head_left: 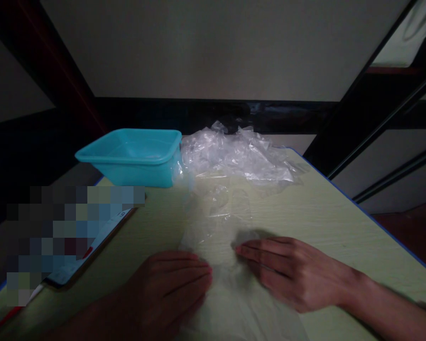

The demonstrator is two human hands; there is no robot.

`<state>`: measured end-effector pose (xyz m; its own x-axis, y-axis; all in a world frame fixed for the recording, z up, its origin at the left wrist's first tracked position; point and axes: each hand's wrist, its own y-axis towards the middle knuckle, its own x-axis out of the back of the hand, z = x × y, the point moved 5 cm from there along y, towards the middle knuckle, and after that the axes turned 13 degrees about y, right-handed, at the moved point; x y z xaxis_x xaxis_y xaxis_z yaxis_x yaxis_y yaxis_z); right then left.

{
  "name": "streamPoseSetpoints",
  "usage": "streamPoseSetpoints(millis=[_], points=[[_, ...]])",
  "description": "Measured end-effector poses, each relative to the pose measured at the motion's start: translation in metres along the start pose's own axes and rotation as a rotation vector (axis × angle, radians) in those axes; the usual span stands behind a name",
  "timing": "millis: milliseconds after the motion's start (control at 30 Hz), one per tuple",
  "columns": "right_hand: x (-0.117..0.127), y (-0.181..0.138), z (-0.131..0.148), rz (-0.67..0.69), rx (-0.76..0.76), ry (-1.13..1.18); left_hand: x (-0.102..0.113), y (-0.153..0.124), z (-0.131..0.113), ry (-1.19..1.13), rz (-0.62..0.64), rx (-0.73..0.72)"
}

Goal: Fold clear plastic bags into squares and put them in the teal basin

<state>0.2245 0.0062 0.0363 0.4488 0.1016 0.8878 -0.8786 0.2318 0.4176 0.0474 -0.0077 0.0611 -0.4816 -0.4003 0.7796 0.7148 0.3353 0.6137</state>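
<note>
A clear plastic bag (218, 222) lies on the table in front of me and stretches toward its near edge, thin enough that the wood pattern shows through. My left hand (175, 286) rests along its left side, fingers stretched out and close together, nothing visibly gripped. On the right side, my right hand (289, 270) is over the bag with its fingers extended toward the middle; its thumb is mostly hidden. Both hands look open. Behind the bag, a heap of crumpled clear plastic bags (241, 154) sits at the far end of the table.
A turquoise plastic basin (142, 173) stands at the back left, touching the heap. To its front lies a flat board-like object with paper (74, 265), largely blurred out, with a red-and-white pen-like stick (14, 312) near it. The pale wood-look table (315, 213) has blue edging.
</note>
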Motion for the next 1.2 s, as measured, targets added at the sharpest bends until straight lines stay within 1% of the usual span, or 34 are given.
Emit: streamPoseSetpoints(millis=[100, 267, 333, 433, 633, 767, 967, 1100, 1200], points=[[0.000, 0.001, -0.002, 0.000, -0.023, 0.005, 0.000, 0.001, -0.001, -0.002, 0.009, -0.002], [0.000, 0.002, -0.001, 0.014, -0.015, 0.028, -0.003, 0.000, -0.002, -0.016, 0.039, 0.006], [0.000, 0.003, -0.001, 0.017, -0.020, 0.029, -0.004, -0.001, -0.001, -0.009, 0.026, 0.004], [0.000, 0.002, -0.001, 0.016, -0.018, 0.021, -0.006, -0.005, 0.002, 0.037, 0.016, 0.009], [0.001, 0.001, 0.000, 0.016, -0.013, 0.016, -0.009, -0.012, 0.013, 0.140, 0.040, 0.052], [0.001, 0.001, 0.000, 0.012, -0.023, 0.031, -0.011, -0.011, 0.012, 0.114, 0.060, 0.058], [0.001, 0.001, 0.000, 0.024, -0.033, 0.052, -0.008, -0.001, 0.010, 0.071, 0.029, 0.033], [0.003, 0.002, 0.001, 0.028, -0.026, 0.070, -0.007, 0.000, 0.011, 0.027, 0.031, 0.108], [0.006, 0.002, 0.002, 0.030, -0.030, 0.078, -0.007, -0.003, 0.010, -0.019, 0.018, 0.131]])
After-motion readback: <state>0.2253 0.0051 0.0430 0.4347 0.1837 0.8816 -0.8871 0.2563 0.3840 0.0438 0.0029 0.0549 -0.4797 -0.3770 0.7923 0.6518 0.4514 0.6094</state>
